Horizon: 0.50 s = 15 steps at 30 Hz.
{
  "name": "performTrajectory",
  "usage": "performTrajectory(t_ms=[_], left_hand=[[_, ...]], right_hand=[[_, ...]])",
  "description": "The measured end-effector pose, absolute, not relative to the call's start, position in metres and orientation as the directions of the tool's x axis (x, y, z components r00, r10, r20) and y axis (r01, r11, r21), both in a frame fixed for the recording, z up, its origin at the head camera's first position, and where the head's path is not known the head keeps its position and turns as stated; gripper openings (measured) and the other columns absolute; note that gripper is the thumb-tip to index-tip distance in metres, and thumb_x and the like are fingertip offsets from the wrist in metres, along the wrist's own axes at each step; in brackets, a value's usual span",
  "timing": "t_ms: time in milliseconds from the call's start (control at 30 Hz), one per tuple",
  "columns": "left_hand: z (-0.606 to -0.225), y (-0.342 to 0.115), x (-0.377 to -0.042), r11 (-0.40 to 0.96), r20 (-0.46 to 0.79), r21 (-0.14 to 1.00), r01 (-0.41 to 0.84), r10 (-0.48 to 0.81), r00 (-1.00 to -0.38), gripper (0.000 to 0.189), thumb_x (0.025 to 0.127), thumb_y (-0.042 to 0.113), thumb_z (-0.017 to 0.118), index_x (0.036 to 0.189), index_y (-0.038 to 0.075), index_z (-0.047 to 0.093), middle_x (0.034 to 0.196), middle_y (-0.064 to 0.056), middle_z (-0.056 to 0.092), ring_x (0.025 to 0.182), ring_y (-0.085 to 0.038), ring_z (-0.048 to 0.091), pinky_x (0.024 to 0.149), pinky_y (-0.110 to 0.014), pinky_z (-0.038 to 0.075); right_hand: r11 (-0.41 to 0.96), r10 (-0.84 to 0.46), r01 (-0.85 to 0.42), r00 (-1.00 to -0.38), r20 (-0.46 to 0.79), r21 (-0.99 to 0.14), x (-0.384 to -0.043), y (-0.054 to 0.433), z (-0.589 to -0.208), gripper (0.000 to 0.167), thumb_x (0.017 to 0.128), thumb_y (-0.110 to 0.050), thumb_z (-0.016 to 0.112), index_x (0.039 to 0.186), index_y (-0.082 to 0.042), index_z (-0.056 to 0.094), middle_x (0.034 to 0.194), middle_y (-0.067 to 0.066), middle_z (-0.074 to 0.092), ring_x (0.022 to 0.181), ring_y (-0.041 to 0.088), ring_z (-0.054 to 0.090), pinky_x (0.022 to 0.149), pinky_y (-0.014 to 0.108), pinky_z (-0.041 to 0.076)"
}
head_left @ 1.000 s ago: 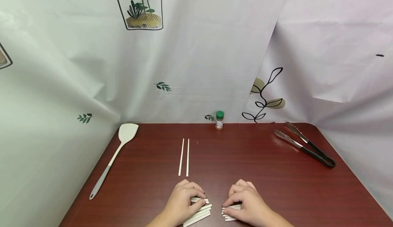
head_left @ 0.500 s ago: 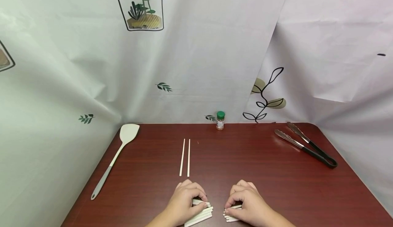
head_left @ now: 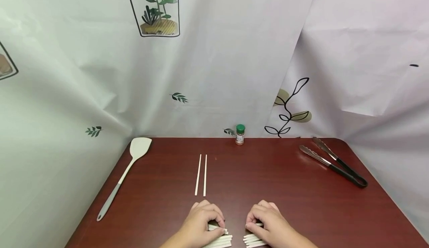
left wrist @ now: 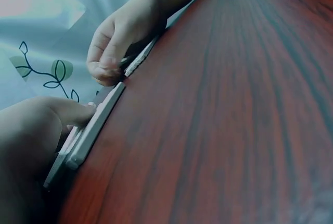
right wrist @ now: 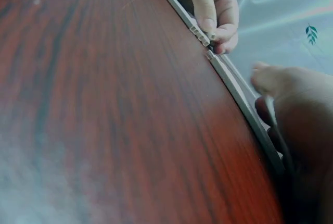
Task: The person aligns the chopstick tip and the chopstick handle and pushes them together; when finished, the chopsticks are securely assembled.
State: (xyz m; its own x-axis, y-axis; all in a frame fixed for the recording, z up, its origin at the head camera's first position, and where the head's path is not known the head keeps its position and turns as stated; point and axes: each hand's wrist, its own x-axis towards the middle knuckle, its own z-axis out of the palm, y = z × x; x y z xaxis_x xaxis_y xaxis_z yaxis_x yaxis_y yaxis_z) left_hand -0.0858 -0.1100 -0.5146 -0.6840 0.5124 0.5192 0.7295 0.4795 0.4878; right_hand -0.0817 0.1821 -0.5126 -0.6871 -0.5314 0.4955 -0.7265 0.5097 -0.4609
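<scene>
At the front of the table, my left hand (head_left: pixel 202 222) pinches a pale chopstick (head_left: pixel 225 231) near its end, between thumb and index finger. Below that thumb lies a row of several chopsticks (head_left: pixel 219 243), their tips pointing right. Across a narrow gap, my right hand (head_left: pixel 273 223) has thumb and index finger brought together on a chopstick (head_left: pixel 259 224); much of it is hidden. A second row of chopsticks (head_left: pixel 251 239) lies under this hand, tips pointing left. In the right wrist view, the two rows (right wrist: pixel 182 13) nearly meet end to end along the wood.
Farther up the reddish-brown table (head_left: pixel 254 181) lie two parallel chopsticks (head_left: pixel 201 175). A white spatula (head_left: pixel 129 166) with a grey handle is at left. Tongs (head_left: pixel 338 164) with black handles lie at right. A green-capped spice jar (head_left: pixel 240 134) stands by the back curtain (head_left: pixel 214 62).
My right thumb and fingertips have risen a little off the right row, showing more of its tips. The left hand keeps its pinch with slight movement. The head view has tilted slightly up.
</scene>
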Motion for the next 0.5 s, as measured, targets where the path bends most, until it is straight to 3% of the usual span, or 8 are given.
performTrajectory(t_ms=[133,233,367,500], left_hand=[[-0.5132,-0.1094,-0.0862,0.472,0.525,0.493,0.731,0.509,-0.682,0.025,0.083,0.026,0.090,0.086,0.038,0.069,0.100,0.031,0.066,0.091,0.008,0.051,0.082,-0.022,0.036],[-0.5143,-0.1080,-0.0861,0.501,0.538,0.438,0.746,0.519,-0.664,0.021,0.088,0.027,0.086,0.089,0.035,0.067,0.099,0.028,0.065,0.091,0.006,0.053,0.081,-0.023,0.037],[-0.5158,-0.1046,-0.0851,0.538,0.557,0.315,0.782,0.562,-0.611,0.016,0.093,0.028,0.080,0.093,0.031,0.065,0.096,0.023,0.063,0.091,0.002,0.054,0.083,-0.025,0.038],[-0.5152,-0.1036,-0.0851,0.548,0.579,0.267,0.792,0.566,-0.587,0.013,0.095,0.027,0.078,0.097,0.028,0.065,0.094,0.021,0.062,0.090,0.002,0.056,0.086,-0.028,0.041]], right_hand=[[0.511,-0.436,-0.690,-0.721,0.538,-0.512,-0.0806,0.1818,-0.5140,0.031,0.092,-0.015,0.082,0.096,-0.038,0.061,0.087,-0.031,0.052,0.082,-0.006,0.050,0.078,0.028,0.039],[0.504,-0.411,-0.681,-0.730,0.546,-0.531,-0.0811,0.1825,-0.5153,0.031,0.093,-0.013,0.082,0.098,-0.037,0.063,0.087,-0.031,0.053,0.082,-0.005,0.052,0.076,0.028,0.042],[0.441,-0.458,-0.737,-0.676,0.578,-0.512,-0.0845,0.1839,-0.5178,0.028,0.092,-0.011,0.083,0.103,-0.033,0.070,0.095,-0.026,0.065,0.086,-0.003,0.060,0.079,0.026,0.048],[0.323,-0.514,-0.806,-0.589,0.623,-0.496,-0.0899,0.1833,-0.5196,0.026,0.092,-0.005,0.082,0.109,-0.024,0.075,0.101,-0.017,0.071,0.086,-0.001,0.062,0.076,0.015,0.050]])
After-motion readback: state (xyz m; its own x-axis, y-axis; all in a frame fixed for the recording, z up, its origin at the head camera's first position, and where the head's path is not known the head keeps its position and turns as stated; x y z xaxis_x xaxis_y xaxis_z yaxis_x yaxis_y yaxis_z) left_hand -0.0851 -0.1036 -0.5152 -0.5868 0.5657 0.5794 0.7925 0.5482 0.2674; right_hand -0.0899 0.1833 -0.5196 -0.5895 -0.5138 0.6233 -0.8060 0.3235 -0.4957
